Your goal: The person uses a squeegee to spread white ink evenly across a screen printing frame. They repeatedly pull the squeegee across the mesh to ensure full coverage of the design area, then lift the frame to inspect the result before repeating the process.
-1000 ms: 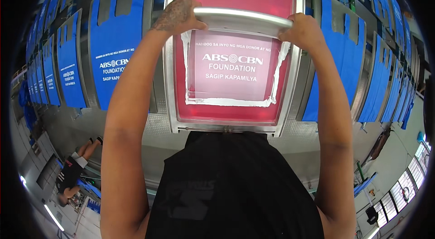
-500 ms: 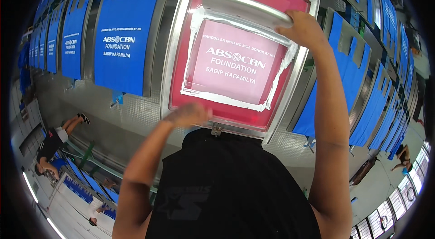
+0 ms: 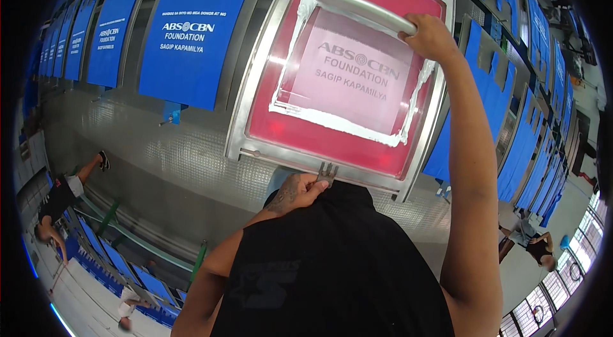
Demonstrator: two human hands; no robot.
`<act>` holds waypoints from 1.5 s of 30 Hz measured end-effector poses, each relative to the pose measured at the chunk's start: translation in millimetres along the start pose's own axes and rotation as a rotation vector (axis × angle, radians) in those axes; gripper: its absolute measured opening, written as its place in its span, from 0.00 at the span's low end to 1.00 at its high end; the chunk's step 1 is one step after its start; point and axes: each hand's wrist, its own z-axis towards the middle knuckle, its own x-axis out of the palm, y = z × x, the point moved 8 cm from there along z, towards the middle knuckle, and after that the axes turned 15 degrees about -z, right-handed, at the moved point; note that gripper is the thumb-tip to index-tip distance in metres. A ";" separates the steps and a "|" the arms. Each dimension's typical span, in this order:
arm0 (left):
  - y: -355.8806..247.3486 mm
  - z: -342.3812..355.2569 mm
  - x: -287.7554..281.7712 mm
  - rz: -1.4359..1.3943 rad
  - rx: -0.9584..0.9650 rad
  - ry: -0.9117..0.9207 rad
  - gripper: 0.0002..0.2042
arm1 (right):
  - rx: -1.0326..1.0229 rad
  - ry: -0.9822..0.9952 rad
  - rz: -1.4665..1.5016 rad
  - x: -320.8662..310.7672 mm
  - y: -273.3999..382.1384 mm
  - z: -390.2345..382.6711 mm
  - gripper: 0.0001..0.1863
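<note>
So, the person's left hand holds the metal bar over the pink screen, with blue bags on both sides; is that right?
No, the head view shows the right hand holding the metal bar over the pink screen; blue bags do lie on both sides.

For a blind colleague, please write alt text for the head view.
Right hand grips a metal bar on a red framed screen, smeared white; left hand holds a metal bracket at the screen's near edge. Flat blue bags flank it.
</note>
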 end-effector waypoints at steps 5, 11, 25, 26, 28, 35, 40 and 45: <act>1.2 4.2 -5.4 0.082 0.025 -0.078 0.18 | -0.017 -0.014 0.020 28.5 60.0 -96.7 0.17; 5.7 14.2 -6.4 0.113 0.195 -0.106 0.19 | -0.029 -0.113 0.026 54.4 147.8 -213.4 0.16; -31.6 1.0 -41.0 0.686 0.444 -0.474 0.18 | 0.643 -0.056 0.957 101.5 -33.9 -197.4 0.22; -53.7 -10.9 -58.7 0.720 0.653 -0.622 0.18 | 0.696 0.011 1.123 120.5 -42.8 -201.1 0.23; -77.8 -26.0 -117.0 0.805 0.688 -1.057 0.19 | 0.740 0.135 1.400 152.9 -48.1 -203.4 0.22; -43.6 -4.9 -198.1 0.208 0.224 -1.072 0.28 | 0.597 0.209 1.642 179.9 -53.2 -197.5 0.23; -40.4 -30.7 -116.8 0.383 0.211 -1.145 0.27 | 0.640 0.094 1.610 171.9 -90.3 -249.9 0.23; -70.9 36.5 8.7 0.369 0.322 -0.918 0.28 | 0.807 -0.181 1.608 178.0 -192.1 -374.5 0.21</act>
